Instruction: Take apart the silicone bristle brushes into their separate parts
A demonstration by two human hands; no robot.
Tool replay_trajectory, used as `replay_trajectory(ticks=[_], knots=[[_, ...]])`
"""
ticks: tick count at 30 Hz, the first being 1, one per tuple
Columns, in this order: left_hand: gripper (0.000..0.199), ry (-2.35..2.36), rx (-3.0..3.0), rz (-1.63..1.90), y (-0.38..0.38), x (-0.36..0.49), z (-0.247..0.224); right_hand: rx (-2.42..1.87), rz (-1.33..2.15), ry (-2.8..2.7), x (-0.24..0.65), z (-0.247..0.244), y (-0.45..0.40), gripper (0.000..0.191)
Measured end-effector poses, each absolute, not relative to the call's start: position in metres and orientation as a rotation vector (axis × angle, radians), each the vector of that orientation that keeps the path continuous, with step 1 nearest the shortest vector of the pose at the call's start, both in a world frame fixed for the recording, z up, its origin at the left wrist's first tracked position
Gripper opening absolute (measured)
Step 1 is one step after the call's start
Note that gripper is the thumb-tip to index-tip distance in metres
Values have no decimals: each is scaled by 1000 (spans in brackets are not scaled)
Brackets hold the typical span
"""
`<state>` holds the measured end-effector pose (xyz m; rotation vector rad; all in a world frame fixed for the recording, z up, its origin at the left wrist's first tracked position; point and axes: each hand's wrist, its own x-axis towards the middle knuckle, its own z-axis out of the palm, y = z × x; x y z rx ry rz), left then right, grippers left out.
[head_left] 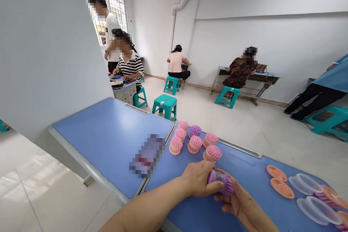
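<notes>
Low in the head view, a purple bristle brush [220, 182] lies tilted between both hands above the blue table. My left hand [198, 180] is closed round its smooth end, the thumb along its side. My right hand [236, 200] holds the bristle end from below and the right, with its fingers curled under it. Just beyond the hands stand several pink bristle brushes [212, 153] and one purple brush [195, 131], bristles up. Orange oval parts [282, 187] and clear plastic rings [317, 210] lie to the right.
A blurred flat item [148, 156] lies near the seam of the two blue tables [108, 134]. More pink bristle pieces sit at the far right edge. Beyond are a teal stool [165, 104], people seated at desks and two people standing. A wall rises at the left.
</notes>
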<state>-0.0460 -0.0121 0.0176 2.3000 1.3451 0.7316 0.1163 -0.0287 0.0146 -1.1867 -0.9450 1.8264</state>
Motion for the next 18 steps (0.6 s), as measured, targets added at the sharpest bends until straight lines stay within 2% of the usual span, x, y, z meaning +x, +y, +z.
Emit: replay_trajectory(ticks=[6, 9, 14, 18], knots=[[56, 1174, 2425, 818, -13, -46, 18, -1255, 1870, -887, 118, 14, -24, 42], [49, 1193, 2454, 782, -13, -45, 17, -1279, 1830, -867, 117, 16, -26, 42], [47, 1296, 2349, 742, -11, -46, 16, -1263, 1817, -889, 114, 16, -29, 57], [45, 1321, 2300, 671, -11, -46, 19, -1265, 1805, -907, 113, 11, -28, 54]])
